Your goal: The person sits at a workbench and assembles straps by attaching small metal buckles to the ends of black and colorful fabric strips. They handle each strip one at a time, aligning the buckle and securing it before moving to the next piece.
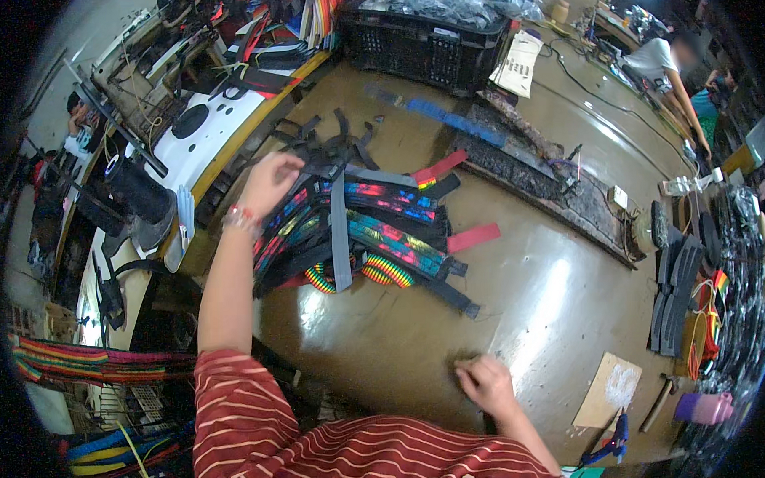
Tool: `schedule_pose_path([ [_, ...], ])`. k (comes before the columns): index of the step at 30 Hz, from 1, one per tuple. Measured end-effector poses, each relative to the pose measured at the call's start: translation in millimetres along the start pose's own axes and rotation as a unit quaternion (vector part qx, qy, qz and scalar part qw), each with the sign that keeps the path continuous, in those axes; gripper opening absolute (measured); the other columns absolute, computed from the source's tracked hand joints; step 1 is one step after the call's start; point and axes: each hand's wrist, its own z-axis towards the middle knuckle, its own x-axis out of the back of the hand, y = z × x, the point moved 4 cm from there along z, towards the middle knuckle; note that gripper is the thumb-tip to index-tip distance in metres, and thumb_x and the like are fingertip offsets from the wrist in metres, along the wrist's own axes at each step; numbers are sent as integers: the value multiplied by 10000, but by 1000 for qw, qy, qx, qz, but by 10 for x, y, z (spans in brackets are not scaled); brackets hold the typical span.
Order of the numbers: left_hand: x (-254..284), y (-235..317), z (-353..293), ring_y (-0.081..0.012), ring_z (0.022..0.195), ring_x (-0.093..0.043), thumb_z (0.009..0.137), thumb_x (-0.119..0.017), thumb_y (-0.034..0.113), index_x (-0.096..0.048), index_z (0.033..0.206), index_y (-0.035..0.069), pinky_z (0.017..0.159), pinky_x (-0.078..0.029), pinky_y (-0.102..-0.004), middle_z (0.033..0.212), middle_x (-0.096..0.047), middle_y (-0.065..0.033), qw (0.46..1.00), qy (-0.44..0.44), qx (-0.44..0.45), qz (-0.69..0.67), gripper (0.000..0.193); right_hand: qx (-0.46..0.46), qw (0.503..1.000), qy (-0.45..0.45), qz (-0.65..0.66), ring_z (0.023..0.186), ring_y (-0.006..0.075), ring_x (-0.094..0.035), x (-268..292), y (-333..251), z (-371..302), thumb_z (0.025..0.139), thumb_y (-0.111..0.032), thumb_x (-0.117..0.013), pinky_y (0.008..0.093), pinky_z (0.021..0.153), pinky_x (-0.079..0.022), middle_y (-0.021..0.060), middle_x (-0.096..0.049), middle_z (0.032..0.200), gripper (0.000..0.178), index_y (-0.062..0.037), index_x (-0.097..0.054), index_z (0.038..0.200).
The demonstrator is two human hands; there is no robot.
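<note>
In front of me on the brown table lies a pile of patterned straps, bright pink, blue and green on black. A grey strap crosses over them, and red tabs stick out at the right. Striped rainbow bands show at the near side. My left hand is at the pile's upper left corner, beside loose black straps. Its fingers are curled together; what they may hold is hidden. Lower right, apart from the pile, my right hand has its fingers bent in, their contents too small to make out.
A black crate with clear plastic packets stands at the back. A long dark metal rail lies right of the pile. Black straps, a hammer and blue-handled pliers lie at the right. Another person stands far right.
</note>
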Motion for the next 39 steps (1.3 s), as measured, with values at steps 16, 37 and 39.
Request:
schedule_pose_path([
  [16,-1730,494,-6672,-238,885,-652,905,-496,275,-598,1079,-16,749,-538,-343,990,-655,-181,568,-158,769,-247,354,9,953,-208,-219,1255,370,-326,-257,-186,-87,674,-651,-633,612,1047,-161,172,-342,1346,784,-211,-471,1302],
  [37,-362,1173,-1893,-198,771,-673,797,-539,81,-587,1053,-17,644,-555,-317,916,-667,-159,718,-593,168,-324,278,-21,980,-65,-188,1288,281,-366,-213,-275,-147,735,-463,-677,494,1084,-232,101,-422,1360,651,-122,-494,1258],
  [39,-57,1106,-870,-268,789,-663,745,-534,52,-662,891,-12,698,-532,-333,873,-675,-150,969,-214,-109,51,205,-14,981,-64,-183,1283,282,-374,-205,-291,-141,744,-449,-674,493,1082,-238,98,-434,1351,626,-118,-504,1247],
])
